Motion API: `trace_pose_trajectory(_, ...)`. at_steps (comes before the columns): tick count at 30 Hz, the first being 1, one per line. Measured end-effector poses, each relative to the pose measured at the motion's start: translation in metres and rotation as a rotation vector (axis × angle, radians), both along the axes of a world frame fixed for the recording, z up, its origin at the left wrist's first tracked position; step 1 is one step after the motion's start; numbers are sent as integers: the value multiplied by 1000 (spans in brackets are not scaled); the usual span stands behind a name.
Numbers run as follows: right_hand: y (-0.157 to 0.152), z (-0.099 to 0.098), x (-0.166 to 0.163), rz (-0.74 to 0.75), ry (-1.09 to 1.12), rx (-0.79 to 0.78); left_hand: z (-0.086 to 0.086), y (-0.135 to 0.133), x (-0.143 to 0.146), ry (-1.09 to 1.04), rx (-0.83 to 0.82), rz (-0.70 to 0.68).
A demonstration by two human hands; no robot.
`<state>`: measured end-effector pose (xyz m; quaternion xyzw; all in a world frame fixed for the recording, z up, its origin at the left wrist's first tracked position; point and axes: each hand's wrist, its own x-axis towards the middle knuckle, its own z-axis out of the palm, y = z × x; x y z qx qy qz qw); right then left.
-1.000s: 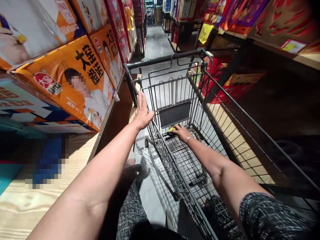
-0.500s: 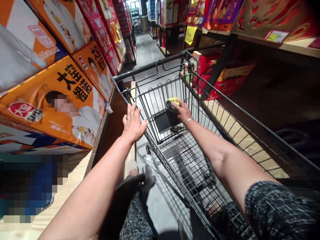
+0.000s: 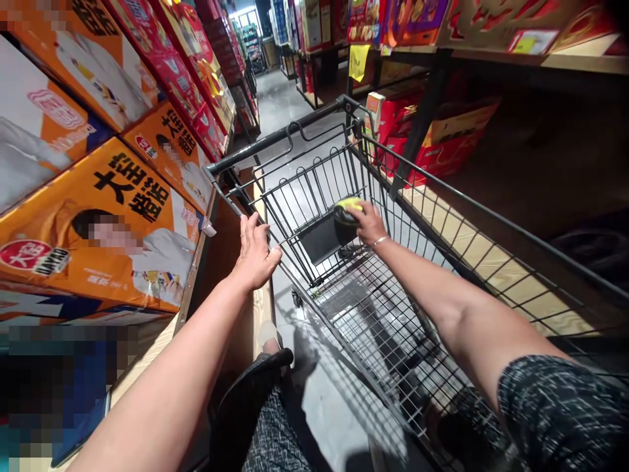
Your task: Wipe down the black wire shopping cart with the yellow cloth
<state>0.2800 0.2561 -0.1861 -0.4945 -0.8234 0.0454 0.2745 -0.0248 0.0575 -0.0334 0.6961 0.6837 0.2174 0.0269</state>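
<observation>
- Cart point(image 3: 275, 137) open on top; wire walls point(image 3: 314, 187) block left, right and far.
- Orange boxes point(image 3: 122, 216) crowd the near left; wooden shelf point(image 3: 491, 254) hems the right.

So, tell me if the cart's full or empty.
Apparently empty: the cart shows bare wire floor; the right hand holds a black-and-yellow item above it.

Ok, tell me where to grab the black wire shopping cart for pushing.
Take the round black handle bar across the black wire cart's far end, from beyond it, palms down: it lies level and bare. The left hand rests on thin side wire, a poorer grip.
</observation>
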Motion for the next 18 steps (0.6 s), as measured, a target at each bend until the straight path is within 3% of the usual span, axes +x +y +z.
trace_pose_trajectory(4, 58, 54, -17, 19, 104, 165, -5, 2, -8, -20, 20, -35)
trace_pose_trajectory(7, 69, 56, -20, 38, 91, 156, -10, 4, -14, -46, 43, -63)
trace_pose_trajectory(9, 54, 36, -15, 29, 46, 86, -12, 5, -16, -60, 52, -68)
trace_pose_trajectory(15, -29, -54, 32, -68, -144, -259, -16, 8, -20, -103, 66, -80)
trace_pose_trajectory(18, -47, -77, 56, -110, -207, -385, -16, 12, -24, -122, 65, -82)
